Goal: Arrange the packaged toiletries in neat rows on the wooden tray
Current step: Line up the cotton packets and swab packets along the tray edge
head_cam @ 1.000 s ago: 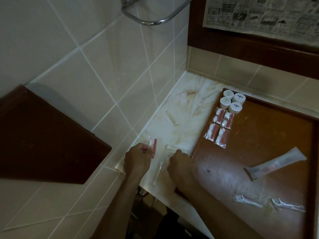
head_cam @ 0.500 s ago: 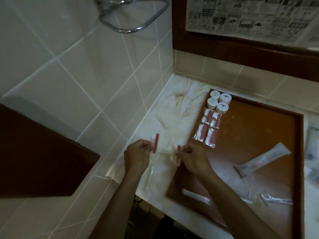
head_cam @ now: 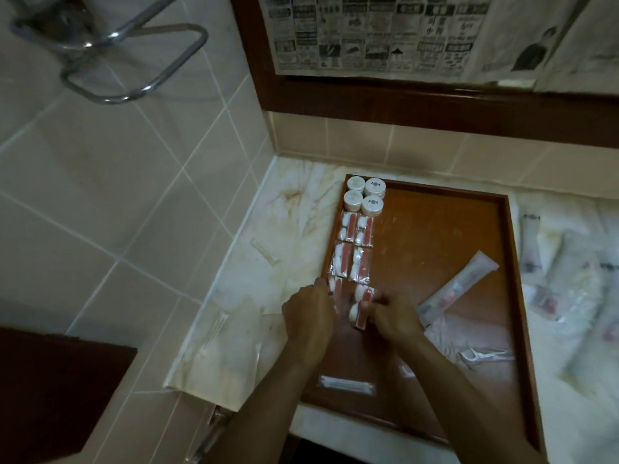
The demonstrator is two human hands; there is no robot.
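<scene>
**Two sachets being set into the left column of the tray**

Marble counter [head_cam: 294, 229]: pale, veined, set in a tiled corner. A dark wood frame covered with newspaper [head_cam: 378, 31] runs along the far wall. A chrome rail [head_cam: 134, 61] is mounted on the left wall.

Wooden tray [head_cam: 435, 236]: on the counter, near edge reaching the counter's front. Raised rim visible on the far and right sides.

Long clear packet [head_cam: 459, 283]: lies diagonally on the tray floor, right of centre, near end just beside the right hand.

Left hand [head_cam: 310, 308]: over the tray's left edge, fingers curled, pinching a red-and-white sachet [head_cam: 336, 288] by its left side. Sachet sits directly near-side of the left column.

Right hand [head_cam: 390, 314]: fingers curled, pinching a second red-and-white sachet [head_cam: 361, 306] by its right side. This one is beside the first, slightly nearer, roughly in line with the right column.

Four placed sachets [head_cam: 353, 251]: two rows of two, along the tray's left side, edges touching.

Four round white jars [head_cam: 365, 195]: two-by-two block in the tray's far left corner, touching the sachets' far row.

Flat white packet [head_cam: 346, 385]: near edge of tray, crosswise.

Loose wrapped items: one [head_cam: 264, 251] on the counter left of the tray; a pile [head_cam: 576, 289] on the right, blurred, contents unreadable.
</scene>
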